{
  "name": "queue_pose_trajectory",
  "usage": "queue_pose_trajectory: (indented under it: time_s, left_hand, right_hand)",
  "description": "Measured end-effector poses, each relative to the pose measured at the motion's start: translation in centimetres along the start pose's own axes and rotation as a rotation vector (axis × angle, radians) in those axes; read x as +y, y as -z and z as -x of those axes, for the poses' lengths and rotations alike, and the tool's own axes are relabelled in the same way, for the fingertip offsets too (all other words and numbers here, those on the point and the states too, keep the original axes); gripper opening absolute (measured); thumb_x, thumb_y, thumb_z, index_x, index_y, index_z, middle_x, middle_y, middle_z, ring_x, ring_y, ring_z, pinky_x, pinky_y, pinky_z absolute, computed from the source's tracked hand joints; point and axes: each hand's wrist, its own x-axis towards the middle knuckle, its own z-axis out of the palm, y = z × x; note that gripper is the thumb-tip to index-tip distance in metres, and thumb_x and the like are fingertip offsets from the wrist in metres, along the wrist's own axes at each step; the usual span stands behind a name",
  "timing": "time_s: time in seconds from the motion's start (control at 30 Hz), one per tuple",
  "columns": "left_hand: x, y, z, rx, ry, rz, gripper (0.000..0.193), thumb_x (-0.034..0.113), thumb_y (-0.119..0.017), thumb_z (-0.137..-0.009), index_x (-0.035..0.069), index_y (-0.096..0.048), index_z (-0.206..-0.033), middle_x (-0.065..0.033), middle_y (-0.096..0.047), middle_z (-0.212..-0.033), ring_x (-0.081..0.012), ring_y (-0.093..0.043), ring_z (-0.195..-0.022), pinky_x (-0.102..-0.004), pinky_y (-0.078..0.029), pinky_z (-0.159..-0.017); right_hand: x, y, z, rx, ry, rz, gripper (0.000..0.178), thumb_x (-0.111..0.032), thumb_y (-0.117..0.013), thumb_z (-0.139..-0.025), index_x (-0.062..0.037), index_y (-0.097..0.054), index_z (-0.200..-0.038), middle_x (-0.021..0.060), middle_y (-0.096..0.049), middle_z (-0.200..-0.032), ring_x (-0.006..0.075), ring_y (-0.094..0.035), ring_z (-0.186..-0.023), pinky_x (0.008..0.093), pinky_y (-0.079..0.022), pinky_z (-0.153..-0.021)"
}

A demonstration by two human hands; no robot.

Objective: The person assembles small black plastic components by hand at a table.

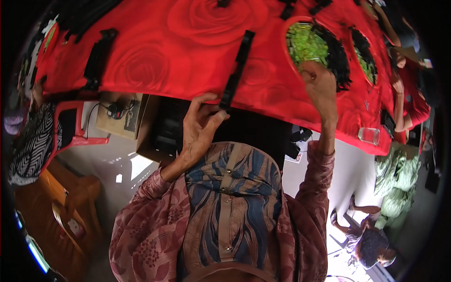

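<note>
A long, narrow black strip (237, 68) lies on the red tablecloth, its near end at the table's edge. My left hand (201, 126) is beside that end, thumb and forefinger apart, the thumb tip close to or touching the strip. To the right, my right hand (321, 84) reaches over the near rim of an oval red tray (287, 40). Its fingers are bent together at small translucent green pieces (306, 43); anything pinched in them is hidden. Small black parts (336, 51) fill the tray's right side.
Another tray of green and black pieces (364, 54) stands farther right, near a clear glass (369, 135). More black strips (99, 58) lie at the left. Below the table edge are a cardboard box (145, 117) and a red chair (70, 124). Other people sit at both sides.
</note>
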Motion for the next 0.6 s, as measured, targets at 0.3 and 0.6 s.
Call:
queue_pose_trajectory:
  time_s: [0.3,0.6]
  left_hand:
    - [-0.9,1.8,-1.4,-0.099,0.403,0.704,0.030,0.025,-0.052,-0.101,-0.003,-0.051,-0.113,-0.0279,-0.047,-0.127,-0.0434,-0.052,-0.123,-0.0484,-0.046,-0.105]
    - [-2.0,0.8,-2.9,-0.074,0.590,0.997,0.024,0.022,-0.058,-0.099,-0.001,-0.056,-0.105,-0.0279,-0.056,-0.117,-0.0414,-0.055,-0.120,-0.0440,-0.053,-0.100]
  right_hand:
    - [-1.0,-0.1,1.0,0.039,0.137,0.126,0.014,-0.005,-0.058,-0.087,0.0009,-0.065,-0.097,0.0189,-0.065,-0.092,0.0395,-0.061,-0.083,0.0451,-0.047,-0.073]
    - [-1.5,0.0,1.6,-0.020,-0.003,0.029,0.019,-0.007,-0.060,-0.089,0.0005,-0.063,-0.106,0.0181,-0.065,-0.095,0.0355,-0.061,-0.086,0.0437,-0.048,-0.075]
